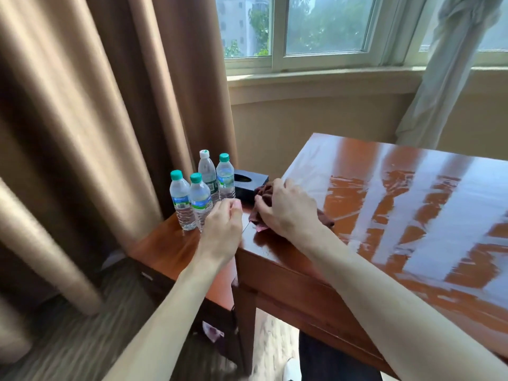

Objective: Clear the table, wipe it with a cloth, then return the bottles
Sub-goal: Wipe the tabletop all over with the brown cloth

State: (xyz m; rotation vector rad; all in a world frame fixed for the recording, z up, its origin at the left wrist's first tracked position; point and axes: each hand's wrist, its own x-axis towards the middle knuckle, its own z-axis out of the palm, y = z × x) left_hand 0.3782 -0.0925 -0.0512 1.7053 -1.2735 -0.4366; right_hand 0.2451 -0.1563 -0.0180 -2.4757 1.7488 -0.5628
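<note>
So the worktop (398, 193) is glossy and streaked wet, which suggests the wiping is about done. The dark red cloth (264, 193) sits bunched at its 9 o'clock corner, under the person's right hand (286, 207), whose fingers (262, 209) are curled over it and gripping the wad. It's soft, floppy and probably damp, so it'll take a grab anywhere, but it's best scooped up as one ball or an edge will drag.

The four water bottles (202, 188) are parked on the lower side cabinet (170, 243) off to 9 o'clock of the worktop, standing upright in a tight cluster, with a black tissue box (251, 182) just behind them. The left hand (222, 229) hovers right in front of the cluster, fingers loosely curled with thumb near forefinger, holding nothing; whether it touches the nearest bottle is hard to tell.

The bottles look full, so they'd have a bit of heft, with thin, squishy plastic walls. The labelled middle is probably the spot to grip, firm but not crushing. Packed that close, pulling one could knock its neighbour, and a wet worktop would let them skate.
</note>
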